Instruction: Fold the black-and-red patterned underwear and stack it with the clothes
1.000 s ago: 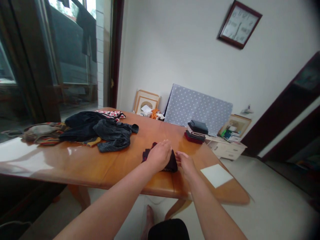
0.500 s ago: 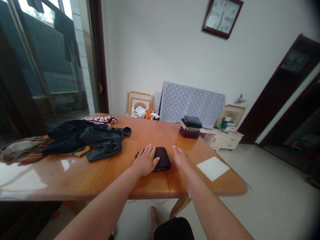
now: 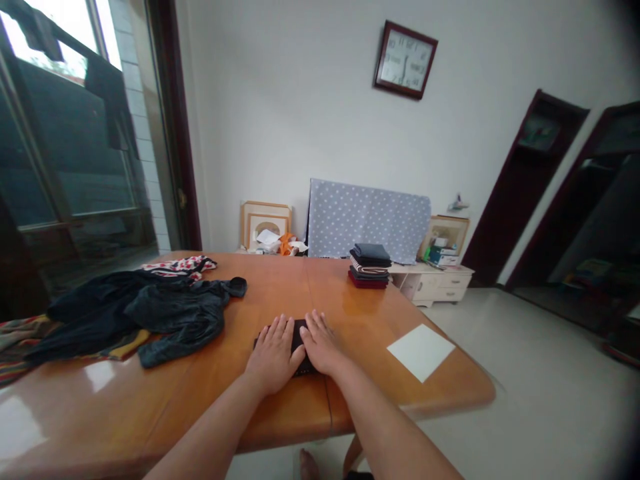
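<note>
A folded dark maroon cloth [image 3: 298, 327] lies on the wooden table [image 3: 280, 293] near its front edge, mostly hidden under my hands. My left hand [image 3: 274, 353] rests flat on its left part with the fingers spread. My right hand [image 3: 320, 343] presses on its right part, close beside my left hand. Neither hand closes around the cloth. A crumpled black garment [image 3: 175, 313] lies on the table to the left of my hands.
A stack of folded clothes [image 3: 369, 265] stands on the table beyond my hands. A white sheet [image 3: 421, 352] lies at the right end. A red-and-white cloth [image 3: 180, 267] and a striped cloth [image 3: 20, 347] lie at the left, near the black garment.
My right hand has moved left from beside the dark cloth onto it, next to my left hand. My left hand now covers more of the cloth. The view has swung, bringing more tabletop into frame.
</note>
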Tool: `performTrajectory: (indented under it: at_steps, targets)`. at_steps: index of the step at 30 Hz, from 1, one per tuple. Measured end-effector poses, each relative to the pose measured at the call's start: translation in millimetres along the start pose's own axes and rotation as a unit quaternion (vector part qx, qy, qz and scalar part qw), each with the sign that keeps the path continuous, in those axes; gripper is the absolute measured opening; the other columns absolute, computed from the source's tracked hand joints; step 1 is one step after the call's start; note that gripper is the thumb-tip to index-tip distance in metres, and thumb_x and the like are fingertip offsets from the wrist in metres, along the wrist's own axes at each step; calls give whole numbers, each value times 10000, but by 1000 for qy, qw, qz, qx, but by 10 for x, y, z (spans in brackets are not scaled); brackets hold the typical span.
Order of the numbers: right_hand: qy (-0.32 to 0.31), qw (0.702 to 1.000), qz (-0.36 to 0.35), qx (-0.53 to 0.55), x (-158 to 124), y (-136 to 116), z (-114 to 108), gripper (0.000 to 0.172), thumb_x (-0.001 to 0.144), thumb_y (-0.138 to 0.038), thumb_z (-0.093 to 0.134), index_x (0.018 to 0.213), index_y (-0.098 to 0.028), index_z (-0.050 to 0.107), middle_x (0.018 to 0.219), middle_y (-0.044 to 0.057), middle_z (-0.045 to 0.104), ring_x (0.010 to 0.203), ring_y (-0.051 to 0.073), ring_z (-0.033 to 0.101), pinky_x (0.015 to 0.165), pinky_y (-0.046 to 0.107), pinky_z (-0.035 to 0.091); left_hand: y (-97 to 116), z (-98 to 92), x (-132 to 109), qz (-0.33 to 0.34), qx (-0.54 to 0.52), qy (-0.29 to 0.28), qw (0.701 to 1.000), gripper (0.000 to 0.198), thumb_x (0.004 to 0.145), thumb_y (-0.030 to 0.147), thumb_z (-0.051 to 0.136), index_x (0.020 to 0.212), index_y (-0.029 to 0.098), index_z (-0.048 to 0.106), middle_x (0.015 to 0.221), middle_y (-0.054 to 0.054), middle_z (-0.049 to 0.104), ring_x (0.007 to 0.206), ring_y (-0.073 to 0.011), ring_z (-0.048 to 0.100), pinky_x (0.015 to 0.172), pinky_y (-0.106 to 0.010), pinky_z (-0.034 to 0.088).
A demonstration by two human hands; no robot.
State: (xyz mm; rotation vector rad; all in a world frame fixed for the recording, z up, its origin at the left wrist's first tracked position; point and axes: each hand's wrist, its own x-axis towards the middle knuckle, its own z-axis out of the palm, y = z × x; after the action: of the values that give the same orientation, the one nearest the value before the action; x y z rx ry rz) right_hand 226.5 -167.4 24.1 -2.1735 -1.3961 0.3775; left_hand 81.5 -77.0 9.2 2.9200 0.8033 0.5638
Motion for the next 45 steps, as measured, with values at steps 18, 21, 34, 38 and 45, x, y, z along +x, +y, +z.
performTrajectory:
  at_steps: [18, 21, 34, 38, 45]
  targets:
    - [68, 833, 110, 538, -451, 349, -176, 556, 982, -496, 330, 1451, -208, 405, 1545, 173, 390, 1334, 218, 504, 1007, 410, 472, -67, 75, -9, 11, -3, 8, 1000, 730, 986, 580, 285, 1564, 135, 241, 1624, -170, 216, 1516, -289, 143, 1196, -481, 158]
    - [53, 802, 133, 580, -582, 330, -172, 391, 964, -430, 413, 1252, -207, 558, 1376, 167, 581, 1169, 215, 630, 920, 380, 522, -80, 65, -18, 17, 0, 8, 1000, 715, 997, 552, 281, 1565, 121, 229, 1625, -173, 209, 1519, -278, 123, 1199, -475, 160]
    - [17, 791, 214, 572, -446, 12, -198, 265, 730, -325, 766, 909, -172, 644, 783, 71, 710, 686, 188, 673, 527, 284, 571, -50, -101, -146, 75, -29, 33, 996, 766, 941, 636, 388, 1555, 195, 267, 1614, -146, 269, 1509, -280, 178, 1202, -512, 185]
    - [62, 784, 230, 574, -473, -56, -198, 237, 727, -301, 744, 895, -195, 614, 757, 52, 694, 651, 178, 659, 462, 256, 551, 39, -172, -218, 138, -34, 56, 988, 1025, 740, 683, 656, 1549, 184, 272, 1607, -161, 282, 1493, -338, 217, 1205, -531, 192]
    - [79, 764, 180, 615, -704, -294, -395, 262, 781, -372, 734, 914, -183, 613, 740, 37, 686, 623, 146, 654, 520, 245, 568, 208, -358, -364, 64, -148, 88, 983, 687, 829, 316, 609, 1478, 239, 398, 1459, -110, 528, 1327, -296, 515, 1097, -454, 415]
